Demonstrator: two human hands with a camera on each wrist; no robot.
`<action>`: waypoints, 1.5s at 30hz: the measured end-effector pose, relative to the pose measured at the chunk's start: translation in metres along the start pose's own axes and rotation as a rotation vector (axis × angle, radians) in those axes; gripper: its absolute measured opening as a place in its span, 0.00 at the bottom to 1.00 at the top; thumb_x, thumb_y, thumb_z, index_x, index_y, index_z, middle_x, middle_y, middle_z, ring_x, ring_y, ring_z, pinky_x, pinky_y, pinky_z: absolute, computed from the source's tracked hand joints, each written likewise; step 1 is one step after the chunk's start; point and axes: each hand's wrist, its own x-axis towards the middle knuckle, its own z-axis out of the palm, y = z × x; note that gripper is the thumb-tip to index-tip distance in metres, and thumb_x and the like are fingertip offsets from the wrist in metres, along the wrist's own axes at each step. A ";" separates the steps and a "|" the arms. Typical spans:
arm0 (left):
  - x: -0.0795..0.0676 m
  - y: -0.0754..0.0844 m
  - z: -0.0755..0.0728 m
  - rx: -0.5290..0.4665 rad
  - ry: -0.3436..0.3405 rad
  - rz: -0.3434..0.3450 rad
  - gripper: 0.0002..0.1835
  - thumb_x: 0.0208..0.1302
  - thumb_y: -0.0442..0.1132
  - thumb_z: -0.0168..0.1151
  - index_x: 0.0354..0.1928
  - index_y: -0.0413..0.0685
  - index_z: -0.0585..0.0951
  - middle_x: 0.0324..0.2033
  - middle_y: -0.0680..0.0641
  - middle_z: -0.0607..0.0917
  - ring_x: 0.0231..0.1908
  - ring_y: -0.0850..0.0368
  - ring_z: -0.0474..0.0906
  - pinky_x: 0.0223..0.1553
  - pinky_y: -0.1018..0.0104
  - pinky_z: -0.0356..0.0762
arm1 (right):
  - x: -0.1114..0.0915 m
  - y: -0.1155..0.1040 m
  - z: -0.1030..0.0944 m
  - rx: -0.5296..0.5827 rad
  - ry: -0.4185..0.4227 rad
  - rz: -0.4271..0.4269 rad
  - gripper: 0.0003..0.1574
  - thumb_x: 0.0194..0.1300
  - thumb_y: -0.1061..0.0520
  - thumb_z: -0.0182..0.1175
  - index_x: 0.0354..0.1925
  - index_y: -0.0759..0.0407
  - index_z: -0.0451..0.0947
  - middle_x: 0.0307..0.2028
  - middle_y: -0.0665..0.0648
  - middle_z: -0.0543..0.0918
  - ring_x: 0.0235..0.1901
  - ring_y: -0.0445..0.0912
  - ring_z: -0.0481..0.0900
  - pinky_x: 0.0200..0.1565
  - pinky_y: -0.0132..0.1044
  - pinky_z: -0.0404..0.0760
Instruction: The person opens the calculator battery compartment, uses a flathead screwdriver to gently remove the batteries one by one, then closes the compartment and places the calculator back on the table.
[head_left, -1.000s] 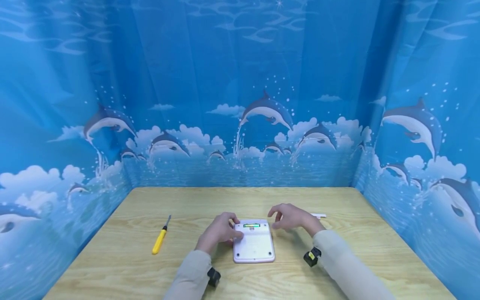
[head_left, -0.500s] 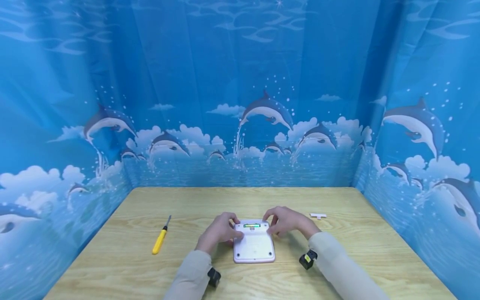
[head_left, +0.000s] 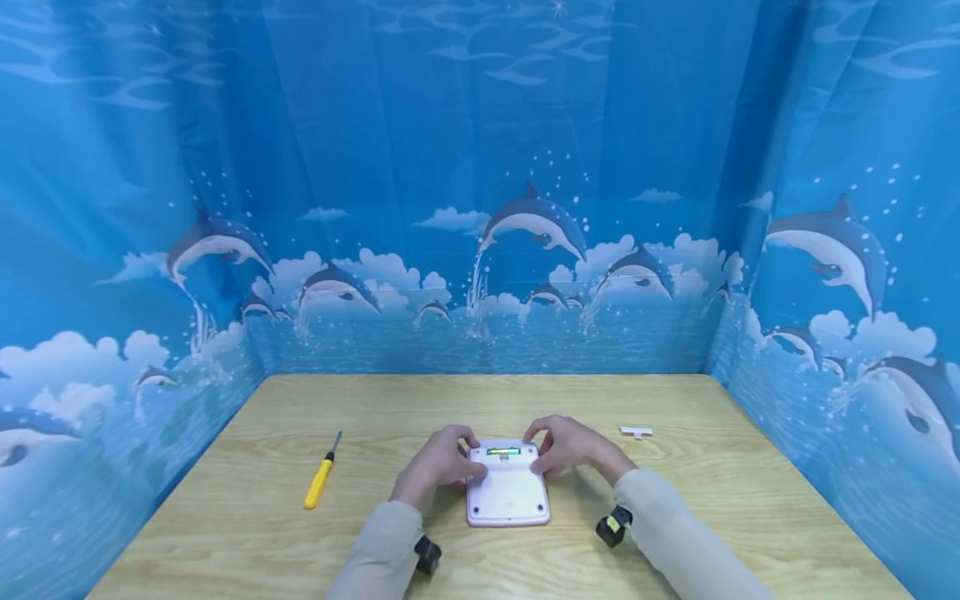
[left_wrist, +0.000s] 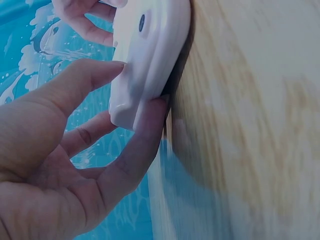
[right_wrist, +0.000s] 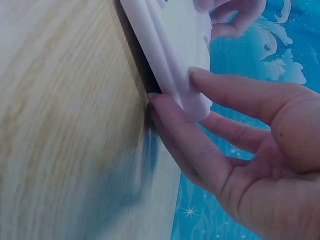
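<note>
A white calculator (head_left: 508, 493) lies back side up on the table, with a green-yellow battery (head_left: 503, 451) showing in the slot near its far edge. My left hand (head_left: 438, 462) grips its upper left side; in the left wrist view the thumb is on the back and a finger reaches under the rim. On the opposite side, my right hand (head_left: 573, 446) pinches the upper right edge the same way. The right wrist view has the thumb (right_wrist: 225, 90) on top of the casing and fingertips beneath, where a dark gap separates the rim from the table.
To the left lies a screwdriver (head_left: 320, 483) with a yellow handle, its shaft pointing away. A small white battery cover (head_left: 636, 432) with a tab rests beyond my right hand. Dolphin-printed blue curtains (head_left: 480, 250) enclose the wooden table (head_left: 405, 400) at the back and sides.
My right hand has moved left from beside the calculator and taken hold of its right edge, uncovering the battery cover behind it. The left hand keeps its grip in place.
</note>
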 end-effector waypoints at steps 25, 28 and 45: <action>-0.008 0.002 -0.006 0.056 -0.006 0.038 0.19 0.59 0.38 0.75 0.52 0.46 0.82 0.39 0.43 0.82 0.28 0.52 0.81 0.29 0.62 0.83 | -0.004 0.001 0.007 0.098 0.022 0.024 0.27 0.56 0.71 0.71 0.53 0.61 0.77 0.36 0.63 0.80 0.31 0.51 0.85 0.36 0.40 0.92; -0.013 0.002 -0.017 0.094 -0.008 0.063 0.22 0.61 0.41 0.73 0.57 0.44 0.82 0.45 0.39 0.84 0.30 0.50 0.83 0.31 0.59 0.85 | -0.002 0.002 0.007 0.098 0.016 0.022 0.26 0.57 0.71 0.71 0.53 0.61 0.77 0.37 0.63 0.80 0.31 0.51 0.85 0.36 0.40 0.92; -0.034 -0.058 -0.116 0.343 0.123 0.126 0.21 0.63 0.35 0.67 0.56 0.34 0.80 0.56 0.29 0.83 0.55 0.32 0.81 0.56 0.38 0.82 | -0.001 0.003 0.006 0.100 0.017 0.032 0.25 0.57 0.71 0.71 0.52 0.59 0.77 0.36 0.62 0.80 0.31 0.51 0.85 0.36 0.39 0.91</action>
